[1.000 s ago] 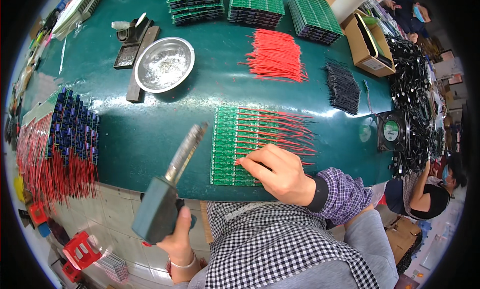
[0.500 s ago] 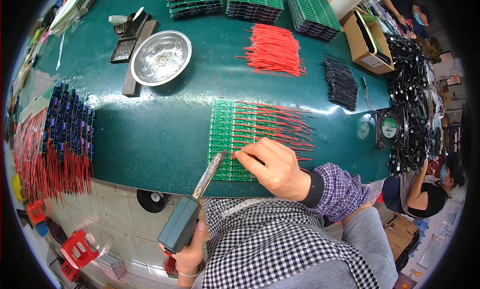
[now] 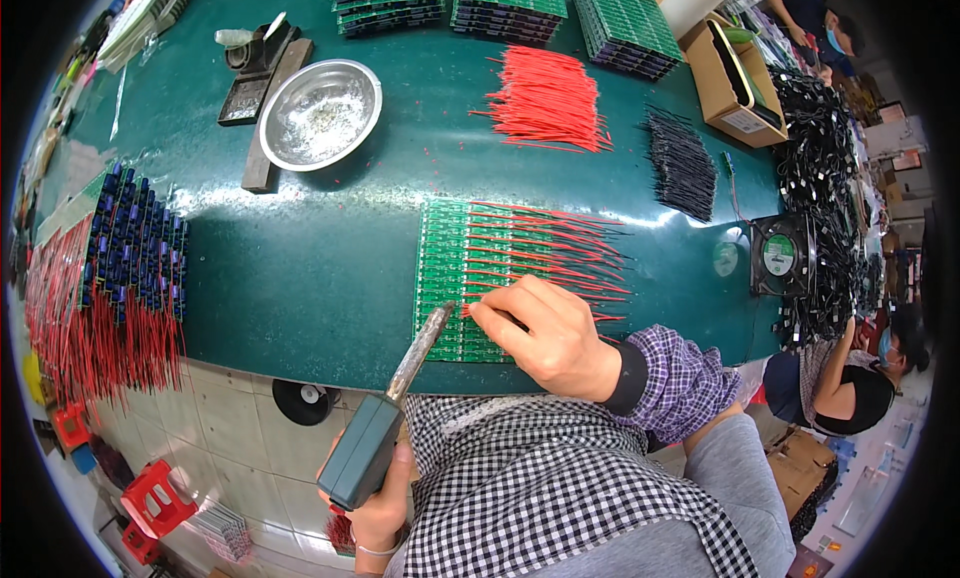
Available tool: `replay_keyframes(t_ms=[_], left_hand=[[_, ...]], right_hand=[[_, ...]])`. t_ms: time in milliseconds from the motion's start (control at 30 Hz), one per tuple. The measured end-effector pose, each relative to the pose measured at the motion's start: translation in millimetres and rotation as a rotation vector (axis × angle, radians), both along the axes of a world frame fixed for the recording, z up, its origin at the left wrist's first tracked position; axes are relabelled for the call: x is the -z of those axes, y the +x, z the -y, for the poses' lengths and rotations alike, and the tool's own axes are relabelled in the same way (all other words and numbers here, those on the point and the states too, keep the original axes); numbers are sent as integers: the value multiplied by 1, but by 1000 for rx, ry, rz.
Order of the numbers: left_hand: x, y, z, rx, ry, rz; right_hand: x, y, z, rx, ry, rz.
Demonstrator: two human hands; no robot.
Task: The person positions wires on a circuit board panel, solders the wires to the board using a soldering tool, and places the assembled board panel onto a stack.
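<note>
Two bare hands are working at the lower middle of my feed. The left hand (image 3: 382, 513) is gripping the soldering iron (image 3: 362, 453), its thumb wrapping the handle and its other fingers mostly hiding behind it. The iron is slanting up and to the right, its tip pointing at the circuit board (image 3: 437, 248) just beside the right fingertips; I am not managing to tell whether the tip is touching. The right hand (image 3: 555, 343) is pinching a red wire (image 3: 467, 311) between thumb and forefinger, low over the board.

I am finding the board lying flat at the centre of the frame, on the dark green table (image 3: 300, 298). Other red wires (image 3: 560, 246) are lying across it and reaching past its right edge.

I am also noting the surroundings. A metal bowl (image 3: 310, 166) is sitting at the upper left, beside an iron stand (image 3: 245, 90). A red wire pile (image 3: 550, 98) is lying at the upper middle, with a black wire bundle (image 3: 682, 168) to its right. Green board stacks (image 3: 508, 8) are standing along the top edge. Boards with blue parts (image 3: 140, 238) are filling the left side. A fan (image 3: 778, 255) is standing at the right.
</note>
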State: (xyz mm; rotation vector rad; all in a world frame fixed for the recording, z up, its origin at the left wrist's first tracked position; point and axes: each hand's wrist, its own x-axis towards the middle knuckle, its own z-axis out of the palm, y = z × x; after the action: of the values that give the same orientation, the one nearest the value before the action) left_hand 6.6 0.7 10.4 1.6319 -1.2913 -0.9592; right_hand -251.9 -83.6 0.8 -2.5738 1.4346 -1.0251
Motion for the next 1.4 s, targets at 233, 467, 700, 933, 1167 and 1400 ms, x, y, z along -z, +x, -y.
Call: replay_keyframes(t_ms=[233,467,700,933,1167,1400], left_hand=[[1,0,-2,12,24,3],[-1,0,1,27,-1,4],[5,13,-10,80,84,-30],[3,13,-9,68,92,-30],[-2,12,-11,23,130,-46],[-4,14,-11,56,161,-32]], right_hand=[[0,-1,0,-18,8,-11],[0,-1,0,-15,10,-10],[0,0,0,-1,14,-8],[1,0,0,-4,12,-7],[2,-1,0,-19,2,-2],[3,-2,1,-21,-1,9]])
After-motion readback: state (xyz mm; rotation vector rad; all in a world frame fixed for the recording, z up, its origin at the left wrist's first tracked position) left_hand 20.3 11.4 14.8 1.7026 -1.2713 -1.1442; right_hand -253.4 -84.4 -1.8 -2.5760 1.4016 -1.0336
